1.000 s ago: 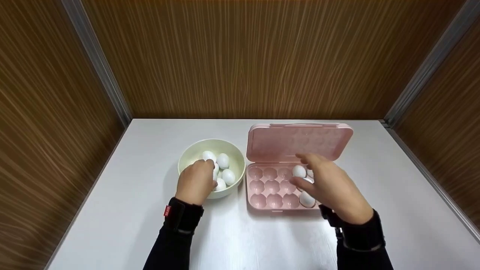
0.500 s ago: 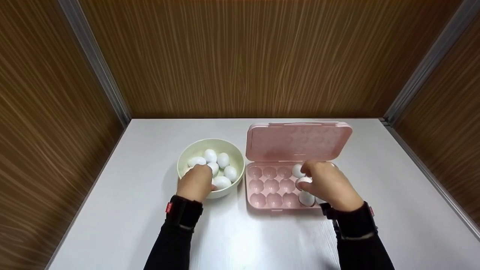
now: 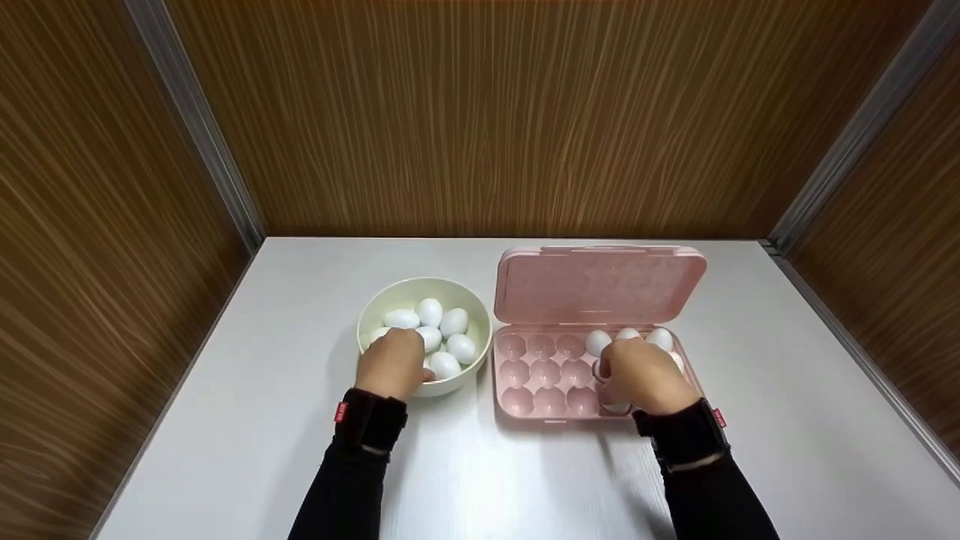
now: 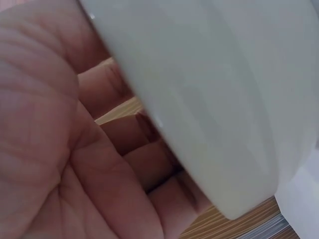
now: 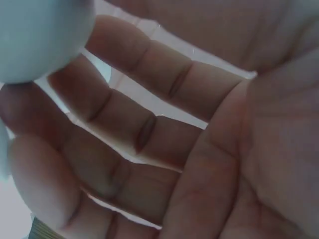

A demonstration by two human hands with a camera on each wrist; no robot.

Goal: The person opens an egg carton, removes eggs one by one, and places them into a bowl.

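The egg in hand now sits low in a middle-row cup of the pink carton, where half a second ago it was still carried just above; the right hand curls round it. Three eggs fill the back row. The left hand has slid to the bowl's near rim, fingers in among its eggs; whether it grips one I cannot tell. Both stand on the white bench.
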